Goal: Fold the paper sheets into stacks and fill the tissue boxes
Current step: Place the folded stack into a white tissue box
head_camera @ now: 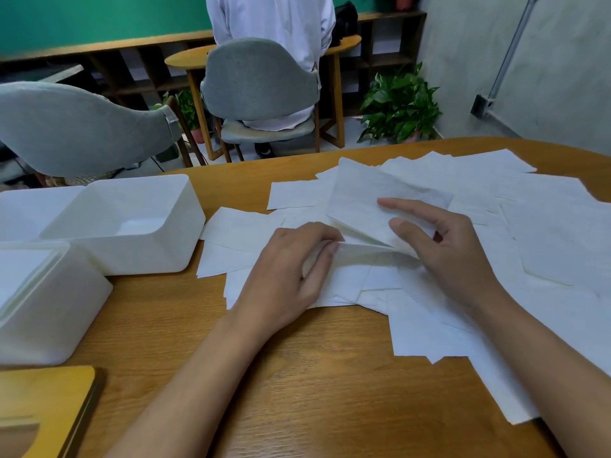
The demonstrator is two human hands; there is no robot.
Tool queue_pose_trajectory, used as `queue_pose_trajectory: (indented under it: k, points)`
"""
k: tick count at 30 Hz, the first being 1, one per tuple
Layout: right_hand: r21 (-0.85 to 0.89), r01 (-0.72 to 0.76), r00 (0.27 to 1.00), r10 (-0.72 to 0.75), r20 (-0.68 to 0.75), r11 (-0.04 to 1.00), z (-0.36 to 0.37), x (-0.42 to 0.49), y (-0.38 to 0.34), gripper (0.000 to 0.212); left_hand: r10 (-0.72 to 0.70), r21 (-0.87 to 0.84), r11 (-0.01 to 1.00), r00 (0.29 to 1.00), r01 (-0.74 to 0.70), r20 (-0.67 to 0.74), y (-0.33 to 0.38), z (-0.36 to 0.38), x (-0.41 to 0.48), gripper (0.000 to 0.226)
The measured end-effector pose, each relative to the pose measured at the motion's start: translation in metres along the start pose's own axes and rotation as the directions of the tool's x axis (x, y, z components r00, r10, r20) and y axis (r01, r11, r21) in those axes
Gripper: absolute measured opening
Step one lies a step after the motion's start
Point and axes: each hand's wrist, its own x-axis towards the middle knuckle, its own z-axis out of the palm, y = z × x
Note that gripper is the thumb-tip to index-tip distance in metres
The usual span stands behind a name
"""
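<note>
Your left hand's (291, 269) fingers curl, pinching the sheet (360, 200) at its crease; your right hand (443, 252) holds the raised flap, thumb and forefinger stretched on top, other fingers tucked behind; loose sheets (545, 246) spread beneath and rightward; left of your left fingers, an open box (145, 252) on the table (297, 391).

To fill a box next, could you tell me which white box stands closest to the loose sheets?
The open box with its bare floor showing, just left of the sheets; the nearer box and the far-left box sit farther off.
</note>
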Motion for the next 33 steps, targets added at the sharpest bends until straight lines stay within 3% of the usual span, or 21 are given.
queue_pose_trajectory:
  k: [5, 8, 10, 13, 17, 22, 27, 33]
  points:
    - [0.024, -0.025, 0.998, 0.023, 0.065, 0.999, -0.003, 0.001, -0.004, 0.044, -0.112, -0.197, 0.975, 0.994, 0.106, -0.019, -0.002, -0.012, 0.007, 0.011]
    - [0.119, -0.054, 0.977, 0.028, 0.21, 0.991, 0.001, -0.004, -0.01, 0.025, -0.221, -0.324, 0.921, 0.975, 0.216, 0.023, 0.0, -0.016, 0.008, 0.012]
    - [0.145, -0.069, 0.978, 0.038, 0.207, 0.987, 0.005, -0.007, -0.01, 0.021, -0.275, -0.369, 0.89, 0.961, 0.268, 0.035, 0.0, -0.014, 0.007, 0.012]
    - [0.142, -0.116, 0.983, 0.093, 0.158, 0.983, 0.008, -0.007, -0.009, 0.02, -0.363, -0.379, 0.857, 0.931, 0.349, 0.036, -0.005, -0.011, 0.007, 0.013]
    - [0.128, -0.159, 0.968, 0.128, 0.216, 0.979, 0.01, -0.008, -0.011, 0.034, -0.454, -0.411, 0.805, 0.89, 0.427, 0.034, -0.008, -0.008, 0.008, 0.015]
    - [0.145, -0.135, 0.959, 0.093, 0.267, 0.98, 0.013, -0.008, -0.01, 0.038, -0.439, -0.394, 0.822, 0.898, 0.412, 0.024, -0.004, -0.006, 0.008, 0.016]
    - [0.082, -0.075, 0.96, 0.05, 0.275, 0.994, 0.013, -0.007, -0.006, 0.061, -0.435, -0.387, 0.828, 0.9, 0.406, 0.013, -0.003, -0.006, 0.008, 0.015]
    - [0.107, 0.048, 0.979, -0.068, 0.19, 0.993, 0.012, -0.005, -0.012, 0.081, -0.455, -0.323, 0.844, 0.89, 0.428, -0.01, 0.002, -0.005, 0.007, 0.033]
